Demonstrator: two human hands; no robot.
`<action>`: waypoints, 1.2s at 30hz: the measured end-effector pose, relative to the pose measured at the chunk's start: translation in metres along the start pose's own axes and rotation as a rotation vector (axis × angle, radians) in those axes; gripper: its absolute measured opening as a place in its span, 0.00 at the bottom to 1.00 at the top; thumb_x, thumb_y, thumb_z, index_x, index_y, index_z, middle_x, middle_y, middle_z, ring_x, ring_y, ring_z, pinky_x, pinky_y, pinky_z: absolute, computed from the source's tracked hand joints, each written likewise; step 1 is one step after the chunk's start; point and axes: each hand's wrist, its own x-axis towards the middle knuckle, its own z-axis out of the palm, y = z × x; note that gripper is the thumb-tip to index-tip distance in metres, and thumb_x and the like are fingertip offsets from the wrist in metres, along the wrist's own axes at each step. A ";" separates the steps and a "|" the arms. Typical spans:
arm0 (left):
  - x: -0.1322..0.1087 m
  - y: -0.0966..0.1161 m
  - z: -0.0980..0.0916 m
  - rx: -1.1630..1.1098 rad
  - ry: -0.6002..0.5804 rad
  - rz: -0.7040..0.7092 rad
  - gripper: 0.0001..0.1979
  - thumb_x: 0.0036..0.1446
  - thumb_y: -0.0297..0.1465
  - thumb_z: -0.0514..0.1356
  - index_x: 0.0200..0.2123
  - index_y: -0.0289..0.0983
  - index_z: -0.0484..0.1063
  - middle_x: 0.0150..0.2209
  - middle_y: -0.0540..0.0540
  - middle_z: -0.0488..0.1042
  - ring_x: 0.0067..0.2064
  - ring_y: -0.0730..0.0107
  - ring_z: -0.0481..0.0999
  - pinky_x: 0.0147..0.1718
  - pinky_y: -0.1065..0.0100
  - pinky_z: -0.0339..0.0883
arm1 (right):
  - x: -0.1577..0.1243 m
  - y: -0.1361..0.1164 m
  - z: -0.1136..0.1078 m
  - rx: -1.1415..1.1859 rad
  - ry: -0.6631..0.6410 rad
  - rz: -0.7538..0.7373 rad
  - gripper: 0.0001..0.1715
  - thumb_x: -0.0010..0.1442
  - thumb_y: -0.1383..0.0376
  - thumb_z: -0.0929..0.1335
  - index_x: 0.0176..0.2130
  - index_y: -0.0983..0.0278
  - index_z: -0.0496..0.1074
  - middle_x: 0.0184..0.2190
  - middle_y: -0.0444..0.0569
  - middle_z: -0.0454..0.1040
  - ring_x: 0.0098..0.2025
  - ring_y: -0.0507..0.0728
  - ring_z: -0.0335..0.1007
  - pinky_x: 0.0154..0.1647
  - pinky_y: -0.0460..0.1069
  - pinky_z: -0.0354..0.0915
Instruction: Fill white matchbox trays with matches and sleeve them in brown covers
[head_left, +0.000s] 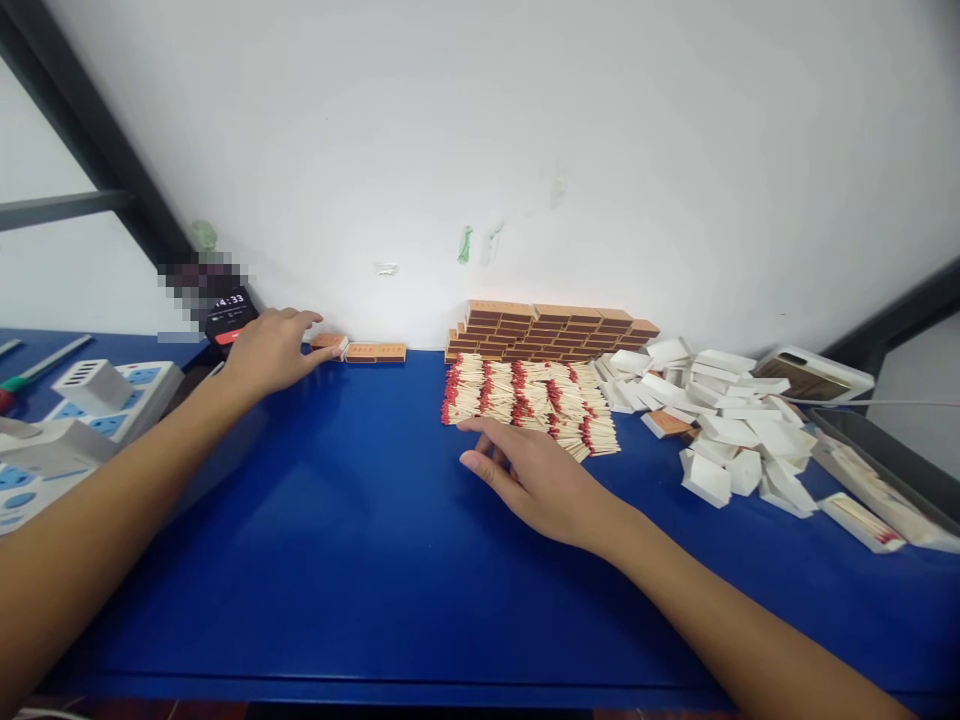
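My left hand (277, 348) is at the back left by the wall, with thumb and fingers spread apart. Its thumb is at a matchbox (331, 343) at the left end of a short row; I cannot tell whether they touch. More orange-brown matchboxes (376, 352) continue that row to the right. In the middle, my right hand (536, 478) hovers just in front of the loose red-headed matches (529, 398). Its thumb and index finger are apart, holding nothing visible; the other fingers are partly hidden. Behind the matches, closed matchboxes (555, 330) are stacked against the wall.
White matchbox trays (727, 400) lie heaped at the right. Near them are a tray with matches (862, 522), a dark bin (892, 455) and a pale device (817, 372). A power strip (142, 400) and a phone (229, 315) occupy the left of the blue table (360, 560).
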 end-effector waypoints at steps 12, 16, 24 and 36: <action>-0.070 0.081 -0.013 -0.268 -0.005 0.358 0.26 0.74 0.49 0.49 0.42 0.42 0.81 0.43 0.42 0.84 0.47 0.53 0.81 0.47 0.54 0.74 | 0.006 0.011 -0.012 -0.140 0.141 -0.034 0.22 0.76 0.56 0.64 0.30 0.60 0.69 0.27 0.46 0.75 0.30 0.55 0.68 0.33 0.51 0.60; -0.055 0.074 0.008 -0.158 0.013 0.476 0.22 0.76 0.43 0.51 0.51 0.37 0.80 0.51 0.39 0.83 0.54 0.51 0.79 0.56 0.52 0.72 | 0.007 0.014 -0.014 -0.125 0.162 -0.017 0.18 0.75 0.58 0.65 0.34 0.60 0.74 0.30 0.46 0.78 0.31 0.56 0.70 0.33 0.52 0.60; -0.008 0.095 0.020 -0.022 -0.017 0.558 0.21 0.77 0.33 0.48 0.61 0.36 0.77 0.66 0.36 0.74 0.65 0.46 0.72 0.61 0.47 0.66 | 0.010 0.017 -0.010 -0.099 0.160 -0.024 0.18 0.75 0.59 0.65 0.33 0.61 0.74 0.29 0.46 0.77 0.31 0.55 0.70 0.35 0.51 0.61; -0.001 0.083 0.023 0.067 -0.039 0.518 0.18 0.75 0.35 0.52 0.57 0.38 0.79 0.59 0.36 0.78 0.62 0.49 0.73 0.59 0.52 0.65 | 0.009 0.016 -0.012 -0.114 0.176 -0.056 0.18 0.74 0.59 0.65 0.32 0.60 0.70 0.27 0.45 0.74 0.30 0.55 0.68 0.34 0.51 0.60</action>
